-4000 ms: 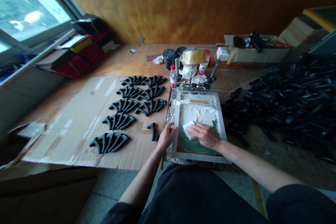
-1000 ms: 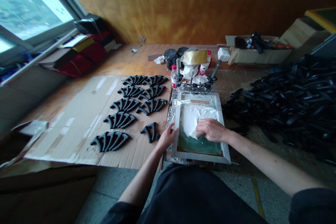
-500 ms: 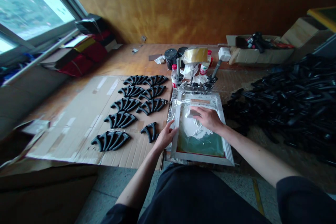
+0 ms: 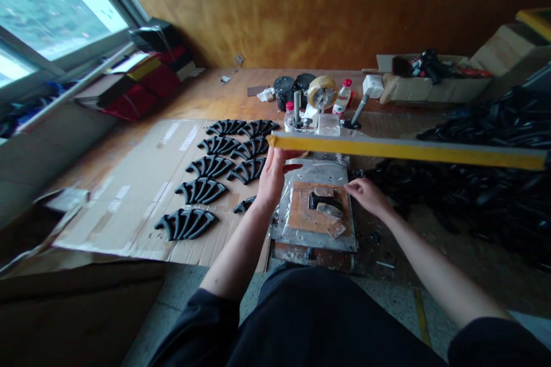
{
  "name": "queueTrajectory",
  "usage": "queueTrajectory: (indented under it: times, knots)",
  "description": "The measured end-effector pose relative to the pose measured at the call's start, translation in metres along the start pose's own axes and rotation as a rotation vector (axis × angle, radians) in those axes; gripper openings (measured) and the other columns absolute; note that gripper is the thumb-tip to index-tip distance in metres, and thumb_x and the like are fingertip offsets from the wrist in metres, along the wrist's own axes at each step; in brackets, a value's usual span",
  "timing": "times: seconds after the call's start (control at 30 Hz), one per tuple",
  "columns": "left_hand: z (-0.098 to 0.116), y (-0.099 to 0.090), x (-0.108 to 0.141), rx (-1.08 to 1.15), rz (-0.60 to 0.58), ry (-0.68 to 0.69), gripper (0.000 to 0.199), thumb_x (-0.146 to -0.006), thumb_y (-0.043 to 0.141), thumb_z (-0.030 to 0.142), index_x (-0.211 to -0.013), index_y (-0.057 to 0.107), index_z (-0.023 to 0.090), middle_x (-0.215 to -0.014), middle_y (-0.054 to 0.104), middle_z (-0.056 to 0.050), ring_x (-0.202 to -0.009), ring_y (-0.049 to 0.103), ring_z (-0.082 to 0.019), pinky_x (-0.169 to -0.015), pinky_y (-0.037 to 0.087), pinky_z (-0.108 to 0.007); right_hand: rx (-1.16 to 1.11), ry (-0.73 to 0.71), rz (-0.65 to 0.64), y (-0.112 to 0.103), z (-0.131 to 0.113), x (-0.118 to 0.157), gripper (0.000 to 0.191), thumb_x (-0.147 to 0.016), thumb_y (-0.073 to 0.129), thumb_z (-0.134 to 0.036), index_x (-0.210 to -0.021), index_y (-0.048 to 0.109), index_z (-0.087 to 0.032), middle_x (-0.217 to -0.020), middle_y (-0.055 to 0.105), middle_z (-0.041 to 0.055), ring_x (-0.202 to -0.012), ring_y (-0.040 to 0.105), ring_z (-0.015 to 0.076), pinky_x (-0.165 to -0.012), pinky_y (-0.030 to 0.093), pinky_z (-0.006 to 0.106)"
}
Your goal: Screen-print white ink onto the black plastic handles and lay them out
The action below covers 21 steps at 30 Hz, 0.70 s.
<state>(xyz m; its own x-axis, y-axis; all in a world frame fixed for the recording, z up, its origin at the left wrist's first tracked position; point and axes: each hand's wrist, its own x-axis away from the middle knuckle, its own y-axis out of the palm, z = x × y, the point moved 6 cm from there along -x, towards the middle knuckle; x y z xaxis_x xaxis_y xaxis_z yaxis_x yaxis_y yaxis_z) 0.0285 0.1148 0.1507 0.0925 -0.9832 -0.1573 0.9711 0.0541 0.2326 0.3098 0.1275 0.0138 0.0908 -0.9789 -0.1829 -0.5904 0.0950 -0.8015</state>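
Note:
A raised frame point(image 4: 404, 150), seen edge-on as a long yellow and grey bar, crosses above the metal base plate. My left hand point(image 4: 272, 179) holds it near its left end, some fingers hidden behind the bar. On the base plate point(image 4: 284, 230) a brown board point(image 4: 299, 209) carries one black curved part point(image 4: 325, 202) and a small clear piece point(image 4: 336, 230). My right hand point(image 4: 365, 194) is at the plate's right edge with its fingers pinched together; whatever they hold, if anything, is too small to name.
Rows of black parts point(image 4: 201, 191) lie on cardboard point(image 4: 129, 183) at the left. A dark heap of parts point(image 4: 465, 195) lies right. Behind stand black tubs point(image 4: 284, 92), a tape roll point(image 4: 322, 92), bottles point(image 4: 344, 94) and an open box point(image 4: 451, 89).
The frame has swung up from lying flat, uncovering the board and black part. My left hand moved up with it. My right hand left the white paste and moved to the plate's right edge.

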Motion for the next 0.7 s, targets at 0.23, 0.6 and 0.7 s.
queueTrajectory:
  times: [0.23, 0.6, 0.7]
  knots:
    - [-0.102, 0.019, 0.081, -0.022, -0.128, -0.647, 0.063, -0.082, 0.05, 0.067, -0.112, 0.056, 0.012, -0.097, 0.07, -0.015, -0.076, 0.067, -0.02, -0.056, 0.052, -0.027, 0.233, 0.051, -0.192, 0.058, -0.067, 0.043, 0.01, -0.092, 0.052, -0.027, -0.088, 0.054, -0.018, -0.081, 0.064, 0.0081, -0.077, 0.06, 0.0202, -0.066, 0.042, 0.028]
    - [-0.136, -0.158, 0.112, -0.413, 0.315, -0.701, 0.054, -0.08, 0.046, 0.068, -0.089, 0.053, 0.016, -0.073, 0.07, -0.007, -0.057, 0.064, -0.016, -0.051, 0.046, -0.024, 0.014, 0.146, 0.222, -0.027, 0.031, 0.072, 0.02, -0.082, 0.044, -0.012, -0.089, 0.06, -0.02, -0.093, 0.064, 0.0097, -0.093, 0.059, 0.0238, -0.085, 0.046, 0.038]
    - [-0.149, -0.223, 0.121, -0.727, 0.385, -0.791, 0.052, -0.083, 0.035, 0.066, -0.084, 0.052, 0.017, -0.058, 0.065, -0.006, -0.054, 0.063, -0.021, -0.049, 0.046, -0.028, 0.142, 0.568, 0.298, -0.046, 0.137, 0.104, 0.028, -0.072, 0.044, -0.008, -0.093, 0.06, -0.018, -0.095, 0.065, 0.0118, -0.09, 0.062, 0.025, -0.084, 0.047, 0.038]
